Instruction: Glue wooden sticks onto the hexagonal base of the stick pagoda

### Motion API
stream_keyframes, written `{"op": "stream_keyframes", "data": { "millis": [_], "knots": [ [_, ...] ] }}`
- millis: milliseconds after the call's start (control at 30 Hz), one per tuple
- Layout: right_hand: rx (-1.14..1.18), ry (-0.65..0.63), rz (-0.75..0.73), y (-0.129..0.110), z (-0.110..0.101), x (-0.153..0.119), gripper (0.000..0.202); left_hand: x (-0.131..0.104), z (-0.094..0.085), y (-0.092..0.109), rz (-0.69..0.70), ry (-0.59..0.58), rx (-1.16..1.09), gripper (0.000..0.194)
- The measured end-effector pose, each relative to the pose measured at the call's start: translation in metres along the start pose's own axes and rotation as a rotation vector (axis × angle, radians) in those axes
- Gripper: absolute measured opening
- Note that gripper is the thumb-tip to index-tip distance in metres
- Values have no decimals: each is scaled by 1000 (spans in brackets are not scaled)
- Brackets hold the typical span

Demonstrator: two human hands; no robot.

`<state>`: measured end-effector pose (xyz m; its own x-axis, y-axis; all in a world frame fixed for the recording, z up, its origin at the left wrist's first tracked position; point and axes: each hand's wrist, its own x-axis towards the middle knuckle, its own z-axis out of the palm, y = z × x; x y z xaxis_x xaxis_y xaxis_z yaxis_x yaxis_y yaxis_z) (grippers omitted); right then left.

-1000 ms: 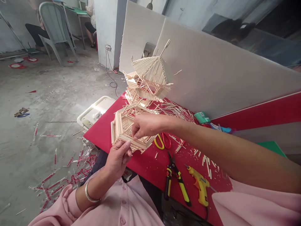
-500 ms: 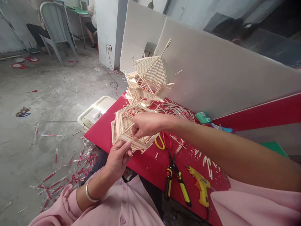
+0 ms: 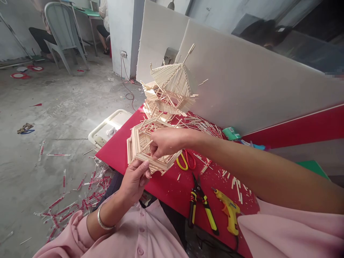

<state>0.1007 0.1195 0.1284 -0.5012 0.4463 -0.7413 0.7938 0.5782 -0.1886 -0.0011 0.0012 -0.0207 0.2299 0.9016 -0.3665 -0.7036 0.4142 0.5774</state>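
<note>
A many-sided frame of pale wooden sticks (image 3: pixel 136 141) is tilted over the near left part of the red table (image 3: pixel 113 150). My left hand (image 3: pixel 136 179) grips its near edge, thumb on top and fingers curled below. Reaching across from the right, my right hand (image 3: pixel 165 142) is closed in a pinch on a thin wooden stick (image 3: pixel 147 145) at the frame's inner side; its fingertips are partly hidden. Behind the frame stands a pagoda-like stick model (image 3: pixel 172 80) with a sloped roof.
Red-and-yellow-handled scissors (image 3: pixel 186 160), pruning shears (image 3: pixel 200 204) and a yellow glue gun (image 3: pixel 228 209) lie on the table at right. Loose sticks (image 3: pixel 201 123) are heaped behind my right arm. Torn wrappers (image 3: pixel 88 197) litter the floor. A white panel (image 3: pixel 228 82) borders the back.
Almost nothing differs. Both hands keep their places on the stick frame, and the whole view has shifted very slightly.
</note>
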Motion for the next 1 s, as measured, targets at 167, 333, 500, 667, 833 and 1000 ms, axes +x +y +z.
{"op": "stream_keyframes", "data": {
  "millis": [167,333,500,667,833,1000],
  "knots": [
    [0,8,-31,6,3,4,13,0,-2,-1,7,-57,-20,43],
    [17,11,-39,9,4,6,14,1,-3,-1,4,-69,-23,43],
    [35,29,-39,6,3,4,17,1,-1,0,1,-62,-14,41],
    [35,25,-25,5,3,4,23,2,-2,-1,3,-56,-1,39],
    [54,27,-42,7,4,4,19,2,-3,-2,5,-39,8,41],
    [56,39,-53,9,5,4,15,2,-2,-1,3,-38,19,42]
  ]
}}
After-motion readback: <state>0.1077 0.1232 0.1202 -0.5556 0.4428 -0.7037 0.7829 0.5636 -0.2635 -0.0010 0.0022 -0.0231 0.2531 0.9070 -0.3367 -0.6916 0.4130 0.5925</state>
